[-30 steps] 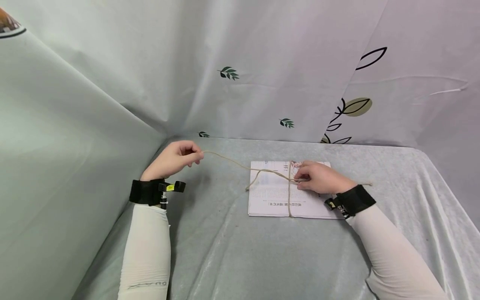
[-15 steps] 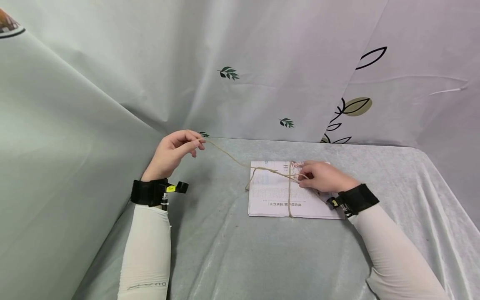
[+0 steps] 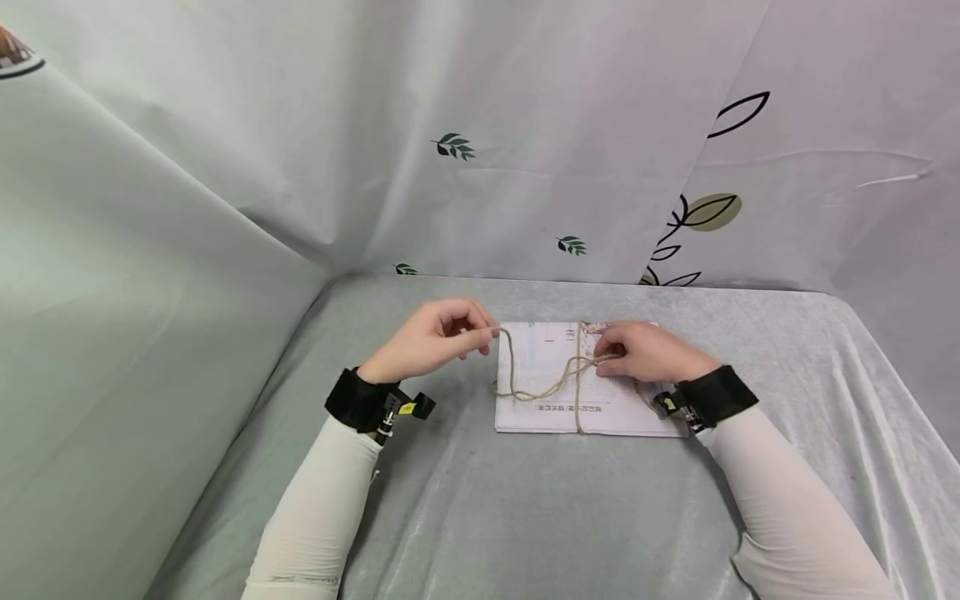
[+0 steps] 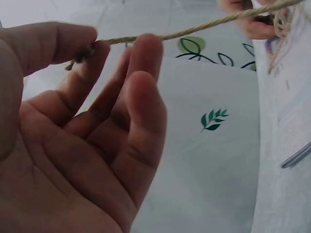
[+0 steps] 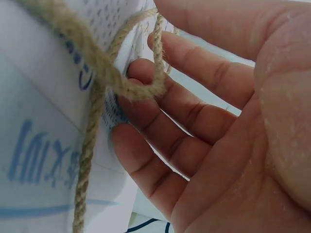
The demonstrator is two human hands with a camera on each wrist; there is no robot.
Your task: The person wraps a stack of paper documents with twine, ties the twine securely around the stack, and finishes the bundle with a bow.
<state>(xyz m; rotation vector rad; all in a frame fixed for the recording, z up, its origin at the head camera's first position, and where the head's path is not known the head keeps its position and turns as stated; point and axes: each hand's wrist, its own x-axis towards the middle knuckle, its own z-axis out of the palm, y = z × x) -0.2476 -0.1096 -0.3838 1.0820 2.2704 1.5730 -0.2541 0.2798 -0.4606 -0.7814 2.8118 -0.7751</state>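
Observation:
A stack of folded newspaper lies flat on the table, with twine running across its middle. Beside the stack's left edge, my left hand pinches one end of the twine between thumb and forefinger. A short frayed tip shows past the fingers in the left wrist view, where the twine stretches off towards the stack. Over the paper, my right hand pinches a bend of the twine by the crossing strand. Seen from the right wrist, the twine loops at the thumb and fingertips, the other fingers lying near the paper.
A grey cloth covers the table. Behind it hangs a pale curtain printed with leaves, and another sheet slopes along the left side.
My left hand rose slightly, then came down and right to the stack with the twine end. The twine between the hands now sags over the paper. My right hand stays nearly in place.

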